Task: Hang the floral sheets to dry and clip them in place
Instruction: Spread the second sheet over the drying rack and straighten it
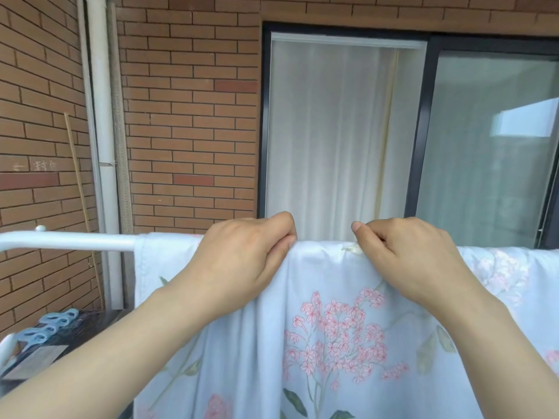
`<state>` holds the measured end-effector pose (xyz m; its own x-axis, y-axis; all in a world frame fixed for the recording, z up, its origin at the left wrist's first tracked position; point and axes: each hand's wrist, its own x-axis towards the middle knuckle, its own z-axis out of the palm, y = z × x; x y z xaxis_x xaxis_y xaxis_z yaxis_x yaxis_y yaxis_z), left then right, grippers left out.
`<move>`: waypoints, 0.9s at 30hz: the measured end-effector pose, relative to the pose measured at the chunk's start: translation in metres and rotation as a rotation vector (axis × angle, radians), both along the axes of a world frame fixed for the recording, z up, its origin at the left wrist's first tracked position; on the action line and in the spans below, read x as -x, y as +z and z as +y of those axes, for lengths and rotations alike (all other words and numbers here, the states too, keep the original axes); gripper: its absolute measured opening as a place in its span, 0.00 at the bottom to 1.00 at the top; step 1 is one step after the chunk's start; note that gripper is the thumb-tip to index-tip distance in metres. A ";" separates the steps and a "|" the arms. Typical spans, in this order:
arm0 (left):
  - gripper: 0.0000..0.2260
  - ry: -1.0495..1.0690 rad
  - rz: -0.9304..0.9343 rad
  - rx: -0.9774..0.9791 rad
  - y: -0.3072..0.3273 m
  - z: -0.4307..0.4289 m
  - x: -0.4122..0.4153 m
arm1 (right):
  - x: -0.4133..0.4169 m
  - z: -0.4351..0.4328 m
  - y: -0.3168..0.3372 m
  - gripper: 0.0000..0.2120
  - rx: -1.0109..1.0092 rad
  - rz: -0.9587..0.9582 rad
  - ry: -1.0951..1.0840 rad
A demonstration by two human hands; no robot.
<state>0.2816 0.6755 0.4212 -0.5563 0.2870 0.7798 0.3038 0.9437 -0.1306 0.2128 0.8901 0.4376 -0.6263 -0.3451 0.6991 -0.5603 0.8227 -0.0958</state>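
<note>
A pale blue floral sheet (pixel 332 343) with pink blossoms hangs over the white rail (pixel 69 241) of a drying rack. My left hand (pixel 242 255) pinches the sheet's top fold at the rail. My right hand (pixel 402 255) pinches the same fold a little to the right. A second floral cloth (pixel 508 270) lies over the rail further right. Several light blue clips (pixel 48 326) lie on a dark surface at the lower left, away from both hands.
A brick wall (pixel 187 116) stands behind the rack, with a white drainpipe (pixel 102 116) and a thin wooden stick (pixel 80 182) at the left. A dark-framed sliding window (pixel 423 131) with white curtains is straight ahead. The dark stand (pixel 75 331) holds the clips.
</note>
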 end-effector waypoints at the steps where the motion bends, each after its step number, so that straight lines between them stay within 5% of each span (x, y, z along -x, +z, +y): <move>1: 0.11 -0.008 -0.004 -0.011 0.000 0.002 0.000 | -0.004 -0.004 0.000 0.23 -0.009 0.021 0.022; 11: 0.06 -0.144 0.010 -0.268 -0.003 -0.019 -0.023 | -0.017 -0.043 -0.008 0.26 -0.071 0.136 -0.012; 15: 0.08 -0.060 0.067 -0.217 -0.009 -0.021 -0.033 | -0.016 -0.045 -0.007 0.26 -0.068 0.130 -0.048; 19: 0.12 0.011 -0.008 -0.223 -0.003 -0.026 -0.029 | -0.017 -0.049 -0.008 0.25 -0.085 0.159 -0.068; 27: 0.02 -0.145 -0.179 -0.411 0.019 -0.032 -0.026 | -0.014 -0.046 -0.010 0.25 -0.082 0.155 -0.056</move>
<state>0.3074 0.6439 0.4403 -0.6696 0.0595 0.7403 0.4201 0.8524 0.3114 0.2269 0.8442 0.4279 -0.5328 -0.3726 0.7598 -0.5167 0.8543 0.0566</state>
